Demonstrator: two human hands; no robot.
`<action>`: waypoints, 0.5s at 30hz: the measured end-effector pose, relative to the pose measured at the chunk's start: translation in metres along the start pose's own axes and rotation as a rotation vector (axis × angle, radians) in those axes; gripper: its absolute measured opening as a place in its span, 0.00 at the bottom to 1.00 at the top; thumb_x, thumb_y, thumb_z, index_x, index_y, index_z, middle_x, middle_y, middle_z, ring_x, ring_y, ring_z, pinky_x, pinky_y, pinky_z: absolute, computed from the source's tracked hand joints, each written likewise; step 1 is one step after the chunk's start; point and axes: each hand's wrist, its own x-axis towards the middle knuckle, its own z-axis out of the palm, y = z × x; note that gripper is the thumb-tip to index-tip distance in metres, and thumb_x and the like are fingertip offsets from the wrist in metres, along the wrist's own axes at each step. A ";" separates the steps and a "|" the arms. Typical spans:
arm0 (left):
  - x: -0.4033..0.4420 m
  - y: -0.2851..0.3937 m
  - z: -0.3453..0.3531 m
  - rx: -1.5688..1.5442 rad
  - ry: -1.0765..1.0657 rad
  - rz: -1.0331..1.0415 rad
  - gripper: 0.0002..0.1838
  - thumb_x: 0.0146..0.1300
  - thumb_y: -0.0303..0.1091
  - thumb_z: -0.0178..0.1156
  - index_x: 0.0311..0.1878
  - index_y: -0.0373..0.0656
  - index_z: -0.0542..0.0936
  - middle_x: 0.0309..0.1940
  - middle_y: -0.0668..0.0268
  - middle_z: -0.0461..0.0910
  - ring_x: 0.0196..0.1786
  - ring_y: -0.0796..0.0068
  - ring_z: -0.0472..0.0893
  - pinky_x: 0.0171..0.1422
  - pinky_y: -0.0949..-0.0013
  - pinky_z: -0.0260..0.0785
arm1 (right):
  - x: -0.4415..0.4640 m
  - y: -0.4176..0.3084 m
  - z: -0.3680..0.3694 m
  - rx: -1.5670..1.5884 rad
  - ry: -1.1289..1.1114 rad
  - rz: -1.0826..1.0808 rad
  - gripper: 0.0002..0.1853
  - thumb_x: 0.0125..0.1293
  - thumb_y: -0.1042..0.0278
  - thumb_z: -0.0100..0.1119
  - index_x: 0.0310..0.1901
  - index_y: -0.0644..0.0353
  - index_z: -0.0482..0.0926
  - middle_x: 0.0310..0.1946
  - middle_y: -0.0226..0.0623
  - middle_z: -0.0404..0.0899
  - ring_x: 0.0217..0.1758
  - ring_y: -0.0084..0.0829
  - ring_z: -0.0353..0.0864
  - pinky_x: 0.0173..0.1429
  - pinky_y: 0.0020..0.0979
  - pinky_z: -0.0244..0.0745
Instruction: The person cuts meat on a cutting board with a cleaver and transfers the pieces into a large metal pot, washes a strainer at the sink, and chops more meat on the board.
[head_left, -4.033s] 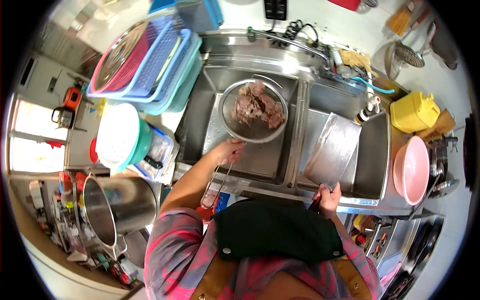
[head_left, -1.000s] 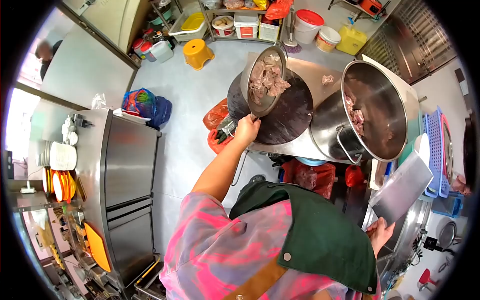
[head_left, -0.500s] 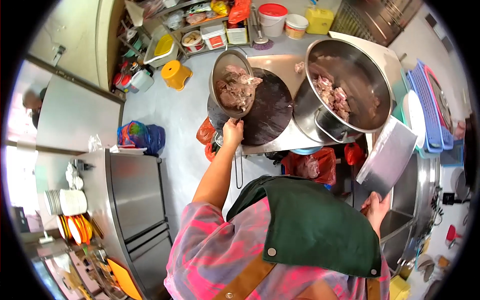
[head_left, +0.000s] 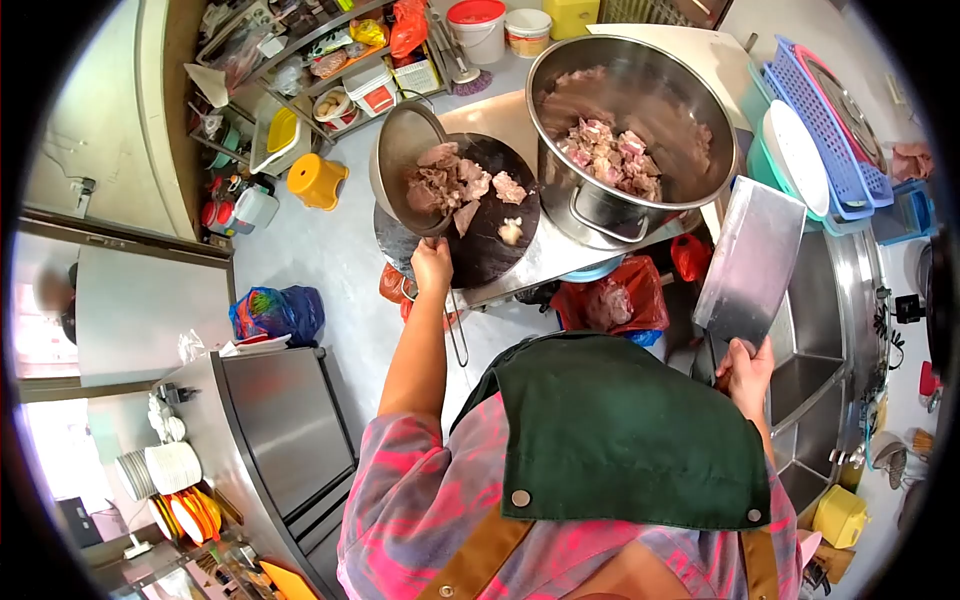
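My left hand (head_left: pixel 432 266) is closed round the long wire handle of a metal strainer (head_left: pixel 388 160). The strainer is tipped to the right over a round dark chopping board (head_left: pixel 490 262), and pieces of raw meat (head_left: pixel 445 182) lie at its mouth and on the board. Two lighter chunks rest apart from the heap. At the right, my right hand (head_left: pixel 745 374) grips a wide cleaver (head_left: pixel 752 250), its blade pointing up and away from me. Beyond the board stands a large steel pot (head_left: pixel 608 214) with more chopped meat (head_left: pixel 618 158) inside.
A red bag (head_left: pixel 632 290) with something pale in it sits below the counter edge. The steel sink (head_left: pixel 815 330) is to my right, near blue baskets (head_left: pixel 815 120). A yellow stool (head_left: pixel 316 182) stands on the floor at left, and a steel cabinet (head_left: pixel 285 410) nearer me.
The strainer has tipped to the right and meat has come out onto the board. The cleaver stays in my right hand, its blade more upright. The whole view has shifted.
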 end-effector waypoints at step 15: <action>0.006 0.005 -0.022 0.344 0.081 0.162 0.12 0.62 0.36 0.50 0.39 0.37 0.76 0.30 0.45 0.79 0.36 0.42 0.78 0.42 0.49 0.69 | -0.006 -0.011 -0.009 -0.027 0.066 0.033 0.13 0.64 0.77 0.50 0.49 0.64 0.66 0.19 0.31 0.70 0.15 0.20 0.67 0.19 0.22 0.65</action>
